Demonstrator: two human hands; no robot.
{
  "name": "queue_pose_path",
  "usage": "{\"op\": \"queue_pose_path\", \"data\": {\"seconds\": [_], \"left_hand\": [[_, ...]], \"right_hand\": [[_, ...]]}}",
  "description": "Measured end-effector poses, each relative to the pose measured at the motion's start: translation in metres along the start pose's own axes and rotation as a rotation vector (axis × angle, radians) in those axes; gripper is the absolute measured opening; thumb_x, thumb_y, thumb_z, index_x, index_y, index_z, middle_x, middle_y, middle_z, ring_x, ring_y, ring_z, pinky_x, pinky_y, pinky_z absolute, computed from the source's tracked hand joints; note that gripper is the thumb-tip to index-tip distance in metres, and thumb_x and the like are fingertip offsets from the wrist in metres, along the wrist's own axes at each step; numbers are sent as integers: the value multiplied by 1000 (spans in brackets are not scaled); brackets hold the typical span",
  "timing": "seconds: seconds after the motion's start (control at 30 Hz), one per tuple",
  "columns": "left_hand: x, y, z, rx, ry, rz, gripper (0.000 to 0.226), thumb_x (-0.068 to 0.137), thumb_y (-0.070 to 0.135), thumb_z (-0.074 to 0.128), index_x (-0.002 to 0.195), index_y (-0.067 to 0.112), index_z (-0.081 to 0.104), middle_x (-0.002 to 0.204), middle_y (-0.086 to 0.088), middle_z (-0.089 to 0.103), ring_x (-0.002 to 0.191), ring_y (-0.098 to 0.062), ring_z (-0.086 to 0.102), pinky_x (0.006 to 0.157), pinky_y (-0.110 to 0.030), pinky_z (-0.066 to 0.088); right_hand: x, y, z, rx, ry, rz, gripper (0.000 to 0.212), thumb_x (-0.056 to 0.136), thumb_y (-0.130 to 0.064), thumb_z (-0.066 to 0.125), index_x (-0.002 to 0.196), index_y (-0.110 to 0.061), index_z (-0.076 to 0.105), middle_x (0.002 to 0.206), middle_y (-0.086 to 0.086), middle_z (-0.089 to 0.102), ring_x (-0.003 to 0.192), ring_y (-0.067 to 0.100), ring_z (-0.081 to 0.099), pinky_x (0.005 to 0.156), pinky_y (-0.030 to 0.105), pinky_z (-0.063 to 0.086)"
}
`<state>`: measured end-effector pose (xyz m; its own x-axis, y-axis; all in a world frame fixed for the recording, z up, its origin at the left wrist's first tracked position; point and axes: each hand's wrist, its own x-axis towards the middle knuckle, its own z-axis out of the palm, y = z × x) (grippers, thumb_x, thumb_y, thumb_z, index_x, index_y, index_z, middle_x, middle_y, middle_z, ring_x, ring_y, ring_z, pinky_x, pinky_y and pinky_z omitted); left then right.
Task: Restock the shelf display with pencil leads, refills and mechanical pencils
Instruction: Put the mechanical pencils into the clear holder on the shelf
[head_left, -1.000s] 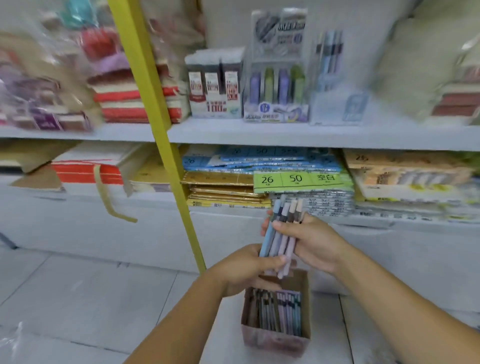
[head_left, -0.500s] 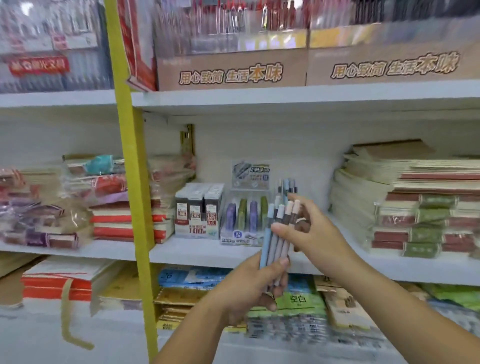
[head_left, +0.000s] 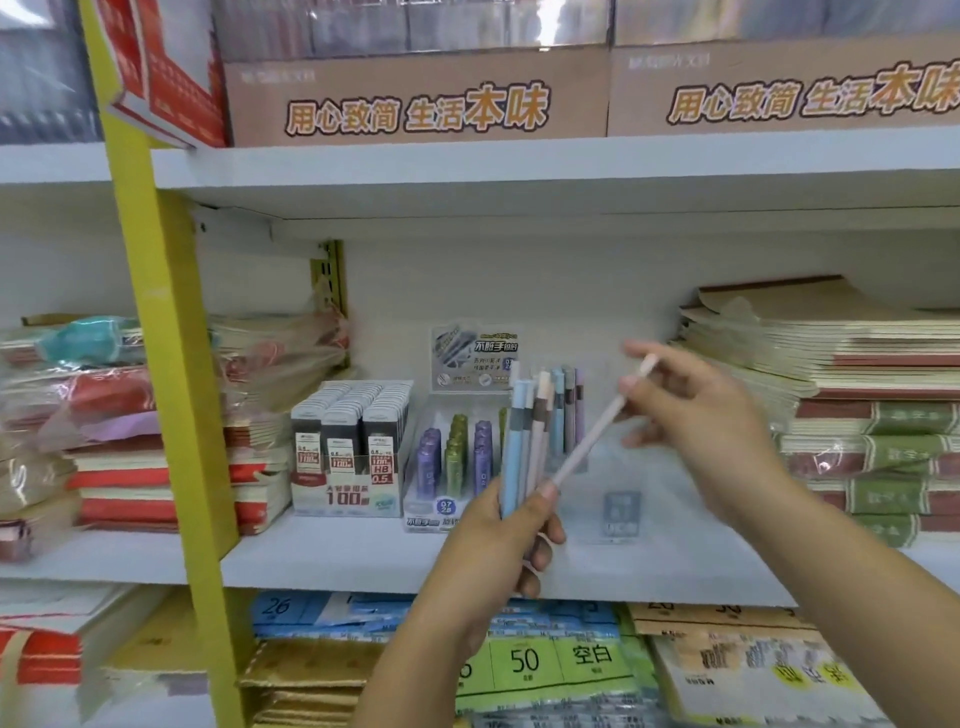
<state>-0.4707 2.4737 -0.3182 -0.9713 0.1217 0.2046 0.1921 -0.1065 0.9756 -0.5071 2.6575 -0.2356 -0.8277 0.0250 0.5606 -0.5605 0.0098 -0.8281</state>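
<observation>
My left hand (head_left: 498, 540) grips a small bunch of pastel mechanical pencils (head_left: 524, 441), held upright in front of the middle shelf. My right hand (head_left: 696, 415) pinches a single pale pink pencil (head_left: 597, 426), tilted, its lower tip close to the bunch. Behind the hands a clear plastic pencil display stand (head_left: 618, 499) holds a few upright pencils (head_left: 569, 410). Left of it sit a tray of purple and green lead tubes (head_left: 457, 462) and a box of black-and-white 0.5 HB lead cases (head_left: 348, 447).
The white shelf board (head_left: 332, 556) carries stacks of wrapped notebooks at left (head_left: 124, 447) and kraft notebooks at right (head_left: 852, 395). A yellow upright (head_left: 166, 364) stands at left. Cardboard display boxes (head_left: 415, 104) fill the shelf above; paper packs (head_left: 550, 660) lie below.
The view rose from the floor box to the middle shelf. My right hand drew one pink pencil away from the bunch, which stays in my left hand.
</observation>
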Motion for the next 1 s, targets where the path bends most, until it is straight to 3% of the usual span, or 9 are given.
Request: {"op": "queue_pose_path", "data": {"seconds": [0.1, 0.23, 0.3, 0.4, 0.5, 0.63, 0.77, 0.9, 1.0], "left_hand": [[10, 2, -5, -27, 60, 47, 18, 99, 35, 59, 102, 18, 59, 67, 4, 62, 52, -8, 47, 44, -22, 38], [17, 1, -8, -46, 75, 80, 17, 100, 34, 57, 105, 18, 60, 68, 0, 63, 52, -11, 48, 43, -22, 37], [20, -1, -9, -59, 76, 85, 16, 99, 34, 58, 105, 20, 61, 68, -1, 64, 51, -11, 49, 42, -22, 37], [24, -4, -12, -71, 93, 84, 17, 98, 35, 59, 104, 20, 62, 71, -3, 65, 51, -12, 50, 42, -22, 37], [26, -7, -15, -78, 102, 84, 18, 98, 37, 59, 104, 20, 61, 73, -6, 67, 51, -13, 50, 42, -22, 36], [30, -9, -19, -77, 110, 61, 21, 97, 37, 60, 106, 17, 60, 73, -6, 68, 50, -14, 50, 40, -24, 36], [32, -12, -20, -79, 102, 63, 22, 96, 37, 61, 107, 18, 61, 73, -6, 68, 50, -15, 50, 40, -24, 37], [32, -13, -23, -98, 101, 55, 29, 94, 39, 62, 108, 13, 61, 72, -7, 68, 49, -14, 50, 40, -23, 38], [32, -13, -22, -109, 102, 64, 27, 95, 37, 62, 111, 15, 60, 73, -7, 69, 49, -14, 50, 40, -22, 38]], "right_hand": [[28, -4, -9, -92, 125, -185, 31, 91, -5, 62, 109, -30, 64, 83, 0, 59, 67, 10, 67, 58, 17, 53], [52, 3, -8, -566, 32, -310, 33, 90, -10, 64, 117, -30, 62, 94, 2, 60, 80, 19, 65, 74, 28, 54], [55, 9, -3, -676, -20, -317, 32, 90, -11, 65, 119, -24, 64, 96, 1, 63, 81, 19, 65, 79, 33, 55], [55, 15, 6, -566, -54, -294, 29, 87, -8, 67, 112, -24, 66, 92, 7, 66, 76, 21, 67, 67, 19, 55], [56, 18, 17, -524, -64, -312, 27, 85, -11, 70, 108, -25, 67, 86, 4, 67, 77, 24, 67, 72, 27, 56], [60, 24, 29, -716, -123, -380, 25, 85, -17, 71, 108, -28, 68, 81, -18, 58, 74, 1, 58, 73, 15, 44], [63, 30, 37, -773, -184, -363, 28, 85, -16, 72, 111, -24, 66, 82, -18, 56, 71, -6, 54, 68, 3, 39], [67, 29, 38, -722, -145, -330, 34, 82, -17, 75, 101, -27, 47, 76, -9, 59, 67, 0, 56, 61, 12, 42], [67, 29, 41, -696, -129, -321, 32, 82, -16, 75, 95, -27, 47, 78, -7, 60, 68, 5, 58, 65, 19, 46]]}}
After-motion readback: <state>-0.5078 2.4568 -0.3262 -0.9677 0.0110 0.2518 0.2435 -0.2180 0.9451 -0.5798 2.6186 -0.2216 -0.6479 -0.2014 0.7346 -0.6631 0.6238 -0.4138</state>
